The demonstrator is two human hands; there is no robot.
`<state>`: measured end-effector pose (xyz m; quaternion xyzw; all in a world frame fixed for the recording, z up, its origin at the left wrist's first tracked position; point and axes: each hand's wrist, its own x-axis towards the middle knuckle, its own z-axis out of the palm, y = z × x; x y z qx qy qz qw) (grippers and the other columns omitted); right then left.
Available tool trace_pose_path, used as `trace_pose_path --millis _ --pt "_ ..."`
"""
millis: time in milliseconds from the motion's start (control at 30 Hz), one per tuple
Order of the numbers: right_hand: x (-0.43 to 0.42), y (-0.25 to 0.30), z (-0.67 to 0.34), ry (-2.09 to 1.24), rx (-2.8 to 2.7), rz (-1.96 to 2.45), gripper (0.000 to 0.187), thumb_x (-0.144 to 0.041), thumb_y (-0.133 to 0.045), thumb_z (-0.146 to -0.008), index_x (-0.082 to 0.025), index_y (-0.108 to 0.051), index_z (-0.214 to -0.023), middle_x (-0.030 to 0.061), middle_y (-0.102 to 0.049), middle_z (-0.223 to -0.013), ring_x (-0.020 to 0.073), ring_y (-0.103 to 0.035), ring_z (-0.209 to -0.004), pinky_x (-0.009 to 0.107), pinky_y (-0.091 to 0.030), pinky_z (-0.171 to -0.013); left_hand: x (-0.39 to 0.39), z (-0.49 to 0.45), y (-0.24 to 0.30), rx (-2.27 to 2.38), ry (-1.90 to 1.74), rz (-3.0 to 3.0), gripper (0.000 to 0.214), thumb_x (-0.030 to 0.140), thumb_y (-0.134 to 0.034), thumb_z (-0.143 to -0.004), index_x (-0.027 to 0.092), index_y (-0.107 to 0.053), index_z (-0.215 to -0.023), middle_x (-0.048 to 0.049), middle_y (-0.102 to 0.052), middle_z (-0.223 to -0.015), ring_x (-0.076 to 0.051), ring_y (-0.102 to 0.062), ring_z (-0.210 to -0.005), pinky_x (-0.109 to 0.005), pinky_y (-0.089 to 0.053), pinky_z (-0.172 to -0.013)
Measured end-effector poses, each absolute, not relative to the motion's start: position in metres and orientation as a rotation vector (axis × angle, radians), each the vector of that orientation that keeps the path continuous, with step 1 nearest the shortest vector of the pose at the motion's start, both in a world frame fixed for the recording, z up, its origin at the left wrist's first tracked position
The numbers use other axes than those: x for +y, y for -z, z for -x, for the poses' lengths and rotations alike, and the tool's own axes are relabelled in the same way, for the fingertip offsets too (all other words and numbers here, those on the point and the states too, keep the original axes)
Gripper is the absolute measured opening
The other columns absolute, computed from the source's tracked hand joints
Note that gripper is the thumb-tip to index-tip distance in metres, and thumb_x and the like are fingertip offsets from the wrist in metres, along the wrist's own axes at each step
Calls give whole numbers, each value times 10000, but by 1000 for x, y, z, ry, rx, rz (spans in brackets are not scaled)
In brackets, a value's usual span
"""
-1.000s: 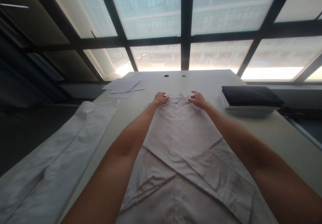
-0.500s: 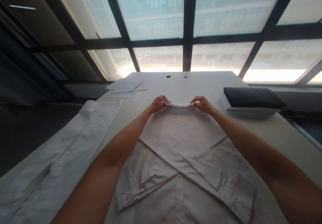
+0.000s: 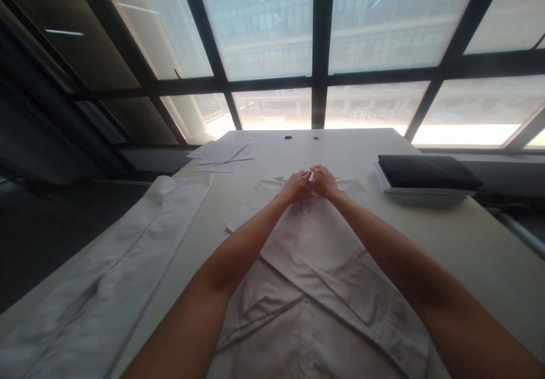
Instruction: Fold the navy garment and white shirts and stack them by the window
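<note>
A pale shirt [image 3: 310, 242] lies spread on the white table, its sleeves folded across each other over the body and a row of buttons below them. At its far end, my left hand [image 3: 298, 186] and my right hand [image 3: 323, 182] meet at the middle of the collar, almost touching. Both have bent fingers closed on the collar fabric, though the fingertips are partly hidden. My forearms cover the sides of the shirt, and shirt cloth spreads out on either side of my hands.
White folded cloth [image 3: 123, 259] lies along the table's left side. Several paper sheets [image 3: 225, 151] rest at the back left. A dark folded cloth [image 3: 428, 171] tops a white stack at the right. Beyond the table [image 3: 353, 146] stand framed windows [image 3: 378, 21].
My hands have moved inward from the two sides of the collar to its middle. The shirt's far end now lies flatter and wider on the table. The view has tilted slightly up.
</note>
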<state>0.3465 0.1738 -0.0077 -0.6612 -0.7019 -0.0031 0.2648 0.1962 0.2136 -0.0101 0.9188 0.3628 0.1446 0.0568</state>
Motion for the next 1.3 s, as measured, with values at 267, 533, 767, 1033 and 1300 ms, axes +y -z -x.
trace_pose_path --millis 267,533,767,1033,1300 --pt "161 38 -349 -71 -2062 1994 569 -358 -198 -1064 -107 -374 -1544 163 -339 -1621 295 -250 -1509 540 -183 -1205 208 -209 41 1269 -165 -2783 596 340 -159 -1048 158 -256 -1607 -85 -248 -1665 -245 -207 -1538 -499 -160 -1247" --pt "166 36 -356 -166 -2011 2151 627 -434 -179 -1050 -151 -257 -1604 120 -205 -1677 275 -121 -1547 553 -91 -1225 224 -183 33 1507 -127 -2677 714 520 -117 -1034 109 -258 -1600 -114 -239 -1663 -266 -156 -1551 -526 -119 -1251" --pt "165 38 -364 -120 -1970 2197 614 -378 -190 -1046 -123 -264 -1600 131 -217 -1671 282 -145 -1542 558 -109 -1221 241 -150 33 1596 -109 -2582 707 522 -150 -1021 162 -159 -1628 -70 -162 -1686 -266 -113 -1558 -549 -118 -1246" --pt "165 41 -365 -97 -1948 2219 615 -383 -185 -1042 -136 -272 -1598 133 -225 -1670 276 -151 -1540 536 -113 -1221 244 -145 32 1697 -101 -2510 702 494 -149 -1013 178 -103 -1638 -60 -153 -1687 -275 -89 -1560 -595 -87 -1236" --pt "160 38 -362 -91 -1868 2251 621 -436 -210 -1033 -189 -291 -1597 152 -230 -1666 299 -183 -1530 545 -131 -1207 242 -146 33 1784 -165 -2444 707 502 -192 -1013 168 -127 -1634 -99 -166 -1682 -298 -126 -1554 -624 -83 -1223"
